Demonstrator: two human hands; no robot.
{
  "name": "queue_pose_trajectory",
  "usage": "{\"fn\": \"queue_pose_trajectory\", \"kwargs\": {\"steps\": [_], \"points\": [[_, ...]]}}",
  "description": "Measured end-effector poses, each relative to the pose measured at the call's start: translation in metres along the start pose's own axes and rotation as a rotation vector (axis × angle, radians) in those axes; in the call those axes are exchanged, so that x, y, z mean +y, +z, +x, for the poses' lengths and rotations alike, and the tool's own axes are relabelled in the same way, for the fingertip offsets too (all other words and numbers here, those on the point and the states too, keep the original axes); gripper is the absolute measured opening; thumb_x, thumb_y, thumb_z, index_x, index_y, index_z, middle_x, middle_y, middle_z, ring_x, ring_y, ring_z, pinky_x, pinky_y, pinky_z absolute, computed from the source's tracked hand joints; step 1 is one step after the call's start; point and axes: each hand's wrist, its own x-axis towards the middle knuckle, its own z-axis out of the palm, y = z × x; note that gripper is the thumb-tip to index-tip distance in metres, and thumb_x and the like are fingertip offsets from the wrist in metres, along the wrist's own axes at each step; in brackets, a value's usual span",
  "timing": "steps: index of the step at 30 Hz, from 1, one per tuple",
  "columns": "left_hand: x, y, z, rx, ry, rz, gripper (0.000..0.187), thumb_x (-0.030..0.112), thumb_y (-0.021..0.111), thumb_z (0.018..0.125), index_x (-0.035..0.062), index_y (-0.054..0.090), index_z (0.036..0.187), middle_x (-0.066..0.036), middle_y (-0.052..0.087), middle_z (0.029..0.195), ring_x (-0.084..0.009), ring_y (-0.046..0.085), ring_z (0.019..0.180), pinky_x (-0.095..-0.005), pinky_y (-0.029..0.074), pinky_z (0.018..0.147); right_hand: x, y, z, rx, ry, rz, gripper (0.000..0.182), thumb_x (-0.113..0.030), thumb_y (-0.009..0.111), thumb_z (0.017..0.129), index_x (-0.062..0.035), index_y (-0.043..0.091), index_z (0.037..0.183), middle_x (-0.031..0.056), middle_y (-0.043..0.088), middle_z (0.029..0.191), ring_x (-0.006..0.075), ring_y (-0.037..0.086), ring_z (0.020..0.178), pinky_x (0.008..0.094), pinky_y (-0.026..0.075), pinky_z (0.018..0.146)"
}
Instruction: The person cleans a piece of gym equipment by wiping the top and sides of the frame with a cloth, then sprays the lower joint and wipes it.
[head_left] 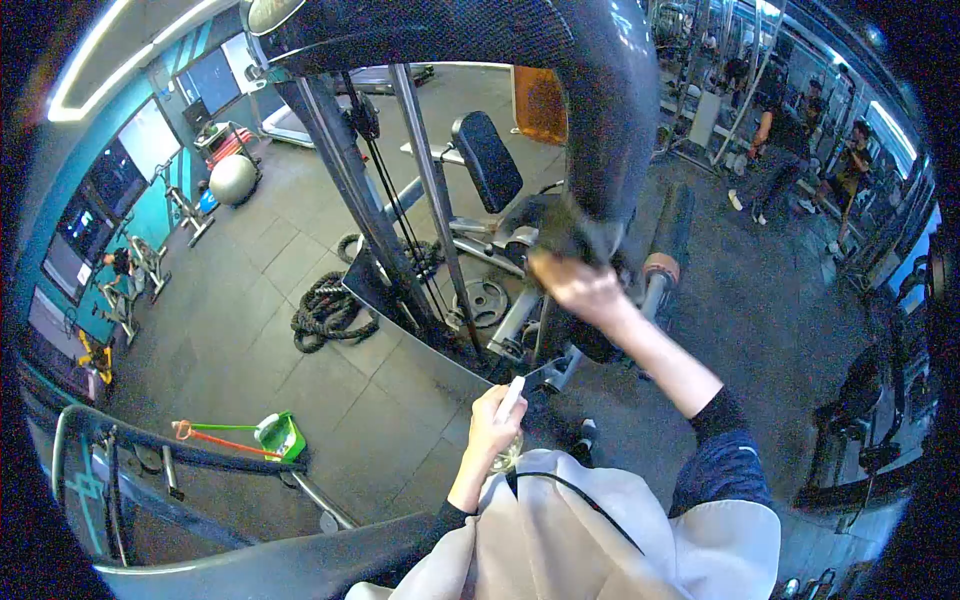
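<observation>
My left hand (488,428) is closed round what looks like a spray bottle, with a white head (512,398) above the fingers and a clear, yellowish part (507,456) below them, in front of the beige apron (570,520). Reaching forward, my right hand (582,292) is smeared by motion. Its fingers look closed on a dark cloth (575,240), also blurred, against the lower end of the machine's thick black frame (610,120). How much of the cloth lies under the fingers is hidden.
Upright steel posts (425,170), a black pad (487,162) and a weight plate (482,303) belong to the machine area. A coiled black rope (330,312), a green dustpan (281,437) and a silver exercise ball (234,180) are on the left. People (775,150) are at the far right.
</observation>
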Motion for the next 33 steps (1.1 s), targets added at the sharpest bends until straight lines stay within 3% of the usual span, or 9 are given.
{"fn": "queue_pose_trajectory", "kwargs": {"steps": [2,5,7,15,21,25,29,31,33], "points": [[0.002,-0.004,-0.001,0.003,0.016,-0.006,0.007,0.007,0.066,0.084,0.0008,0.063,0.086,-0.004,0.059,0.068,-0.0115,0.057,0.049,-0.0271,0.046,0.044,-0.044,0.021,-0.049,-0.101,-0.098,0.148,0.029,-0.022,0.058,0.08,-0.0149,0.068,0.107,-0.0136,0.063,0.086,-0.0019,0.056,0.069,0.017,0.039,0.047],[0.002,-0.007,0.0,0.026,0.044,-0.016,0.006,0.006,0.067,0.084,0.0011,0.063,0.085,-0.004,0.06,0.068,-0.0115,0.057,0.05,-0.0272,0.046,0.043,-0.091,0.063,-0.105,0.025,-0.211,0.449,0.024,-0.018,0.06,0.079,-0.0086,0.068,0.099,-0.0022,0.069,0.098,0.0088,0.065,0.09,0.0224,0.051,0.051],[-0.011,-0.01,0.0,0.04,0.072,-0.018,0.006,0.006,0.067,0.084,0.0011,0.063,0.085,-0.004,0.06,0.067,-0.0113,0.057,0.049,-0.0273,0.045,0.043,-0.087,0.065,-0.106,-0.218,-0.262,0.466,0.023,-0.017,0.061,0.077,-0.009,0.068,0.098,-0.0021,0.068,0.101,0.0098,0.064,0.096,0.023,0.053,0.053],[0.004,-0.016,0.0,0.044,0.063,-0.048,0.006,0.006,0.065,0.085,0.0014,0.062,0.083,-0.003,0.059,0.064,-0.0111,0.056,0.046,-0.027,0.045,0.042,0.06,-0.024,0.033,0.268,-0.09,0.056,0.029,-0.026,0.065,0.076,-0.0342,0.07,0.103,-0.0154,0.065,0.117,0.0044,0.058,0.077,0.0175,0.045,0.051],[0.007,-0.008,0.001,0.002,0.008,-0.1,0.008,0.008,0.066,0.086,0.0008,0.062,0.084,-0.004,0.059,0.064,-0.0111,0.056,0.047,-0.0271,0.045,0.043,0.13,-0.084,0.12,0.427,0.007,-0.149,0.029,-0.024,0.062,0.073,-0.0364,0.07,0.098,-0.0151,0.067,0.112,0.0071,0.057,0.071,0.0188,0.04,0.041],[0.002,-0.006,0.0,0.006,0.054,-0.022,0.007,0.008,0.066,0.086,0.0016,0.062,0.084,-0.004,0.059,0.064,-0.0107,0.056,0.048,-0.0269,0.045,0.044,0.109,-0.068,0.107,0.428,0.178,0.07,0.033,-0.025,0.06,0.074,-0.0371,0.071,0.103,-0.0147,0.067,0.101,0.0082,0.059,0.076,0.0209,0.046,0.052],[0.014,-0.01,-0.002,-0.021,0.023,0.014,0.011,0.01,0.066,0.082,0.0004,0.063,0.081,-0.01,0.06,0.072,-0.0199,0.061,0.055,-0.0323,0.048,0.053,0.059,-0.036,0.045,0.192,0.199,0.005,0.038,-0.025,0.062,0.072,-0.038,0.071,0.106,-0.0156,0.061,0.083,0.0061,0.053,0.067,0.0204,0.044,0.051],[-0.001,-0.007,-0.001,-0.015,0.063,0.037,0.011,0.011,0.066,0.081,0.0009,0.063,0.08,-0.011,0.059,0.073,-0.0229,0.061,0.06,-0.0336,0.048,0.057,0.027,-0.011,0.005,0.186,0.171,0.079,0.038,-0.025,0.06,0.075,-0.0361,0.07,0.11,-0.0157,0.062,0.084,0.0052,0.053,0.067,0.0214,0.042,0.05],[-0.009,-0.005,0.002,-0.007,0.19,0.085,0.007,0.009,0.067,0.082,0.0027,0.063,0.084,-0.006,0.06,0.071,-0.0151,0.058,0.056,-0.0294,0.046,0.051,-0.016,-0.001,-0.033,-0.065,0.122,0.109,0.039,-0.024,0.064,0.072,-0.0297,0.07,0.11,-0.0128,0.067,0.096,0.0086,0.058,0.072,0.0196,0.045,0.056]]}}
